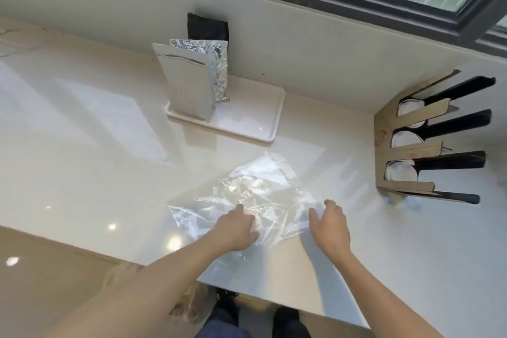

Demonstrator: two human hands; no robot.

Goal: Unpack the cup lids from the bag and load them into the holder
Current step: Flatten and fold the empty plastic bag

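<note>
A crumpled clear plastic bag lies flat on the white counter in front of me. My left hand rests palm down on the bag's near left part. My right hand touches the bag's right edge with its fingers apart. I cannot make out any lids inside the bag. At the right stands a cardboard and black lid holder with three slots, and white cup lids show in each slot.
A white tray at the back holds two silver foil pouches standing upright. A black patch is on the wall behind them. A window runs along the top. The counter's front edge is near my arms.
</note>
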